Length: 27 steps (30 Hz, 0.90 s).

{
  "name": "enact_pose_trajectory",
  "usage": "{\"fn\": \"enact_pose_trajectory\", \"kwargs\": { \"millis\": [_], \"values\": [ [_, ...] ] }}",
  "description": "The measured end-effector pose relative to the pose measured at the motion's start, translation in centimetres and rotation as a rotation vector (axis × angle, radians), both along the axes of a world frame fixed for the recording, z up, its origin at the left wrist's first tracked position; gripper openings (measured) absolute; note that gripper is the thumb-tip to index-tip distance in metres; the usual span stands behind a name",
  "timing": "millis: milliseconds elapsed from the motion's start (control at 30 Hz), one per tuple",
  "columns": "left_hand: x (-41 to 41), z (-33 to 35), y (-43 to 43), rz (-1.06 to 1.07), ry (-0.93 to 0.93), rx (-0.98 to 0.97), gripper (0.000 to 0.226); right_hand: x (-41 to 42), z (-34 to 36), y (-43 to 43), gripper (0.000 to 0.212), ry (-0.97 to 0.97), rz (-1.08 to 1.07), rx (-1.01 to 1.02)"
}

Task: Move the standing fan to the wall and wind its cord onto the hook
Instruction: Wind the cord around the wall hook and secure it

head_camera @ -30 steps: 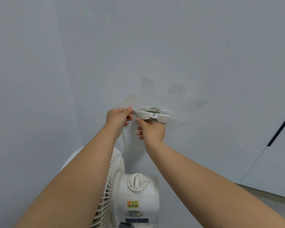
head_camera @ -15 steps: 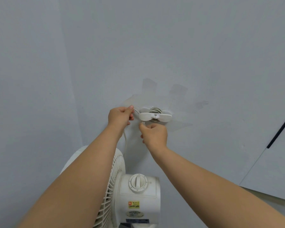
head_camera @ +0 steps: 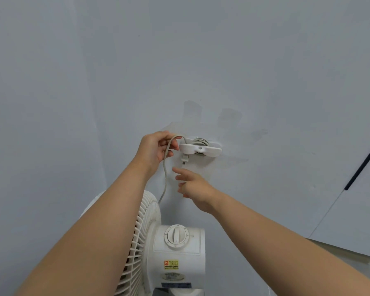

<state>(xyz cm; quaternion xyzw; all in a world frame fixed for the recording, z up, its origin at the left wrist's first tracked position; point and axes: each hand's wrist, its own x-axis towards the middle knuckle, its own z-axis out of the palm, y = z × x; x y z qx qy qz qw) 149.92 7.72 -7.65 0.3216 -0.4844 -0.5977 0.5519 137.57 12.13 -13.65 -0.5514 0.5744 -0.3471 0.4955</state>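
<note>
The fingers [head_camera: 174,146] of the left hand [head_camera: 156,148] were curled round the cord [head_camera: 165,167], pinching it just left of the hook [head_camera: 200,148]. From that grip the cord arched up and over toward the hook on one side, and on the other hung down in a slack curve below and left of the hook, ending behind the fan [head_camera: 177,255]. The right hand [head_camera: 195,189] hung below the hook with its fingers [head_camera: 179,170] relaxed and spread, grasping nothing, the forefinger reaching up toward the plug [head_camera: 184,160] but apart from it. The plug dangled just under the hook's left end, prongs downward. Several turns of cord lay wound behind the hook's white front bar, between it and the wall [head_camera: 244,60]. The hook was fixed to the wall on a patch of pale, scuffed paint. The fan stood well below the hook, close against the wall, its white grille [head_camera: 141,231] turned to the left and its motor housing facing up, with a round dial [head_camera: 176,235] on it and a yellow sticker [head_camera: 171,264] lower down. Far right of the hook a dark strip [head_camera: 363,165] ran slantwise along the edge of a white panel.
</note>
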Motion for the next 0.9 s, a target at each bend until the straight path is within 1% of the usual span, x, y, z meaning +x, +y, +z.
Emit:
{"fn": "enact_pose_trajectory", "kwargs": {
  "millis": [67,100,133,200,233,300,367,433,567,600,667,733,800,900],
  "values": [
    [0.1,-0.1,0.1,-0.015,0.007,0.005,0.035,0.6,0.4,0.1,0.065,0.009,0.081,0.025],
    [0.1,-0.1,0.1,-0.020,0.009,0.009,0.035,0.8,0.6,0.2,0.062,0.009,0.123,0.029],
    [0.2,-0.1,0.0,-0.021,0.008,0.012,0.035,1.0,0.8,0.3,0.053,0.003,0.154,0.029],
    [0.2,-0.3,-0.1,-0.017,0.008,0.018,0.034,1.1,1.0,0.6,0.019,-0.023,0.152,0.008],
    [0.3,-0.3,-0.2,-0.016,0.016,0.017,0.034,1.0,1.2,0.7,0.012,-0.034,0.121,-0.026],
    [0.4,-0.3,-0.2,-0.009,0.037,0.007,0.033,0.1,1.1,0.6,0.025,-0.024,0.039,-0.129],
    [0.4,-0.3,-0.3,0.003,0.029,-0.006,0.030,-0.8,1.8,1.1,0.032,-0.079,-0.015,-0.219],
    [0.4,-0.4,-0.1,0.014,0.022,0.004,0.028,-1.7,2.9,1.3,0.037,-0.127,-0.095,-0.298],
    [0.2,-0.5,0.2,-0.001,-0.041,0.001,0.024,-3.7,5.2,0.8,0.041,-0.133,-0.370,-0.439],
    [0.2,-0.6,0.2,0.003,-0.056,0.000,0.023,-4.3,5.5,0.7,0.042,-0.111,-0.426,-0.477],
    [0.1,-0.7,0.1,0.037,-0.070,0.007,0.022,-5.4,5.9,0.7,0.041,-0.008,-0.523,-0.561],
    [0.1,-0.7,0.0,0.067,-0.062,0.022,0.023,-6.3,5.9,1.0,0.035,0.098,-0.599,-0.608],
    [0.3,-0.7,0.0,0.055,-0.048,0.027,0.021,-7.2,5.8,1.3,0.026,0.169,-0.640,-0.616],
    [0.6,-0.7,0.2,-0.038,-0.053,0.009,0.021,-8.3,5.0,1.5,0.026,0.235,-0.700,-0.574]
  ]
}}
